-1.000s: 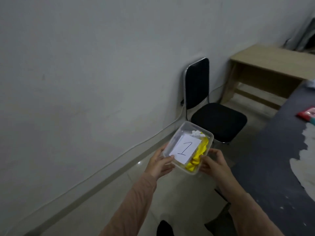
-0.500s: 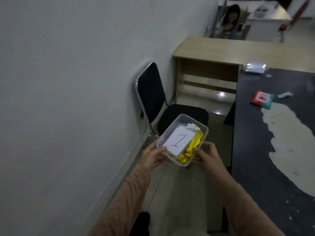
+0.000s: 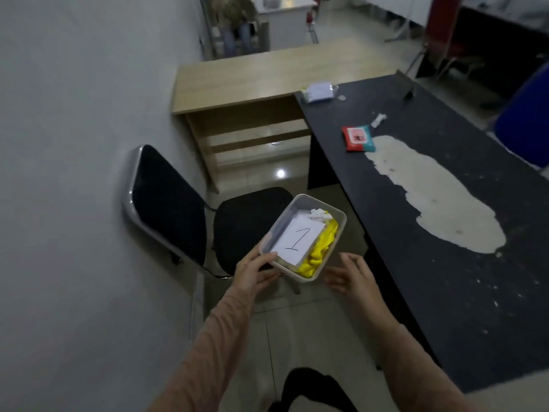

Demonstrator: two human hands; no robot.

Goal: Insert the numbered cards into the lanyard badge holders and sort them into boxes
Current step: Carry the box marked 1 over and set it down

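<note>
- Table [image 3: 445, 292]: dark top with a pale worn patch, right of the box. Its near edge runs roughly parallel to the box's long side.
- Desk [image 3: 267, 75]: light wood, well beyond the box, butted against the table's far end.
- Chair [image 3: 243, 224]: black seat directly under and behind the box, backrest off to the box's left.
- Box [image 3: 320, 205]: clear plastic, held in the air over the chair seat and not resting on anything. Its long axis points away from the person, with the far end angled slightly right.
- Left hand [image 3: 252, 275]: grips the box's near-left corner, thumb over the rim and fingers curled beneath. It carries the box alone.
- Right hand [image 3: 353, 278]: just beside the box's near-right corner with a visible gap, fingers spread and holding nothing. It sits between the box and the table edge.
- Card [image 3: 297, 240]: white, marked "1", lying face up inside the box on its left half.
- Lanyard [image 3: 319, 251]: yellow, bunched inside the box along its right wall, with white clips at the far end.
- Judgement: sorting for "1" looks under way. Setting the box down means a short carry to the right, and the left hand is the one placed to do it.
</note>
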